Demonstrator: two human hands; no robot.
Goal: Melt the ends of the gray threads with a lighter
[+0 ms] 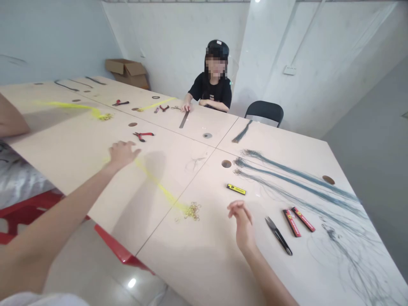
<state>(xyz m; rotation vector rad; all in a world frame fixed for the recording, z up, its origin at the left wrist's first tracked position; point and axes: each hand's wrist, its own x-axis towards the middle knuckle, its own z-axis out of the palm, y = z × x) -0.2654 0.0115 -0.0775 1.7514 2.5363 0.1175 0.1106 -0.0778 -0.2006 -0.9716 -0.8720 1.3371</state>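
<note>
My left hand is over the table with its fingers spread, above the far part of a bundle of thin yellow lines. Nothing shows in its grasp. Small metal hooks are clustered at the near end of that bundle. To the right of the hooks, my right hand has its fingers bent together; whatever they hold, if anything, is too small to make out. Black thread snips lie just right of it, and a yellow-and-black small pack lies beyond it. Red-handled pliers rest past my left hand.
Blue-green line bundles with hooks, two red packs and loose tangled line lie at right. Across the table, a person touches a ruler. Another person's arm rests at left near yellow lines.
</note>
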